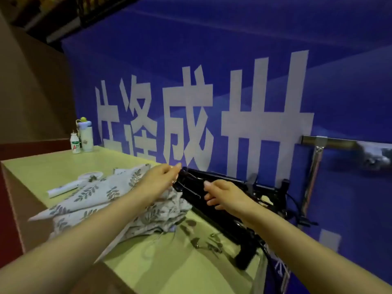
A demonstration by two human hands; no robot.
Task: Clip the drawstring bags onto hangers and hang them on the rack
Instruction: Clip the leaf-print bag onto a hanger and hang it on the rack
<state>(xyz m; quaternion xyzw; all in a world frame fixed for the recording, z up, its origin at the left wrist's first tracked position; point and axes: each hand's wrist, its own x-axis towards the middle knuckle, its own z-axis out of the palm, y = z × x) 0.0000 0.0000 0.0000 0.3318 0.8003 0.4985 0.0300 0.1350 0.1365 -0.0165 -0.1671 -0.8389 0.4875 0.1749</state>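
Note:
A pile of white drawstring bags (101,194) with a grey leaf print lies on the pale green table (38,166). Beside it on the right lies a stack of black clip hangers (229,217), reaching to the table's right edge. My left hand (161,177) pinches the upper left end of the top hanger, at its clip. My right hand (224,194) is closed around the bar of the same hanger, a little to the right. A metal rack (314,164) with a horizontal bar stands at the right, in front of the blue banner.
A white tube-like roll (63,188) lies left of the bags. A small drink bottle (75,143) and a taller water bottle (86,134) stand at the table's far left corner. Several small metal clips (210,244) lie near the hangers. A blue banner (233,60) fills the background.

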